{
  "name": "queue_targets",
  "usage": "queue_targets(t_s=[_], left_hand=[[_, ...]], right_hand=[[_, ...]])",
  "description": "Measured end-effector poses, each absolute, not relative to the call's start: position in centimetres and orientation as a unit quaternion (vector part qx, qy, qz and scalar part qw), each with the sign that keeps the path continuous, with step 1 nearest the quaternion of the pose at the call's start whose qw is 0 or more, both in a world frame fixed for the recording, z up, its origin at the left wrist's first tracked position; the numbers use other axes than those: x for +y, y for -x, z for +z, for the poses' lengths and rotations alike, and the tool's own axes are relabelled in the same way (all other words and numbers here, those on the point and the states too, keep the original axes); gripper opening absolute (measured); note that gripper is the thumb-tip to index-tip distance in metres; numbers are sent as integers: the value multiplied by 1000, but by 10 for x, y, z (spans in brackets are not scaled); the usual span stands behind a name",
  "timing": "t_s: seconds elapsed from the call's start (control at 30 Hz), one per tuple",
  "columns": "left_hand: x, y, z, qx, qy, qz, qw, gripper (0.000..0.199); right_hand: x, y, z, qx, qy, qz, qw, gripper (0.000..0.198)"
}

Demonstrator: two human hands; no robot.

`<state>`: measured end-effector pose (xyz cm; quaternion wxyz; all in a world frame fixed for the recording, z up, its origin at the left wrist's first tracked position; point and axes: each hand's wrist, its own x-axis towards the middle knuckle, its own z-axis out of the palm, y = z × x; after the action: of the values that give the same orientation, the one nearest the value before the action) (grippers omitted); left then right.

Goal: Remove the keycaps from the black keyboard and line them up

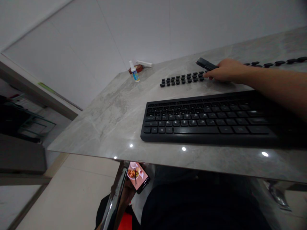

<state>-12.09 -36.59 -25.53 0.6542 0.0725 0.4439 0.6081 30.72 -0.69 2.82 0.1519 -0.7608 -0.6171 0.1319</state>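
My right hand [223, 68] reaches across the back of the table, fingers closed around a flat black tool [207, 64] with a small pale tip; its exact kind is unclear. The lower fingers are close to two rows of loose black keycaps [182, 79]. In front of them lies a black keyboard [182, 119], its upper left key area looking bare of caps. Below the table edge, in shadow, my left hand [128, 193] appears closed around a smartphone [138, 176] with a food picture on its lit screen.
A white spray bottle [134, 72] stands at the back left, by a brown round object [139, 68] and a white bar [144, 63]. More black keycaps [279, 63] lie along the back right. A glossy chair armrest [115, 198] rises below the table's front edge.
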Motion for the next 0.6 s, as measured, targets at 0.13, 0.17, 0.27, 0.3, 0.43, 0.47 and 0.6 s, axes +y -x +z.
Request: queue_targets(t_s=[0.13, 0.17, 0.27, 0.3, 0.43, 0.47, 0.6], left_hand=[[-364, 116, -249, 454, -77, 593, 661, 60], [-364, 115, -247, 452, -78, 593, 662, 60], [-362, 110, -240, 445, -81, 601, 659, 62], [-361, 109, -238, 443, -83, 605, 657, 63], [-359, 104, -231, 443, -88, 599, 662, 60], [-359, 104, -230, 447, -91, 594, 663, 59], [-359, 105, -230, 458, -101, 599, 649, 58]], right_hand=[[-9, -306, 29, -608, 769, 129, 152, 40], [-10, -306, 30, -607, 769, 131, 153, 40], [-10, -306, 29, -611, 765, 136, 153, 41], [-9, -306, 29, -613, 764, 136, 151, 42], [-8, -307, 28, -613, 765, 131, 149, 42], [-7, -308, 28, -613, 765, 131, 149, 42], [-6, -308, 28, -613, 764, 135, 145, 41]])
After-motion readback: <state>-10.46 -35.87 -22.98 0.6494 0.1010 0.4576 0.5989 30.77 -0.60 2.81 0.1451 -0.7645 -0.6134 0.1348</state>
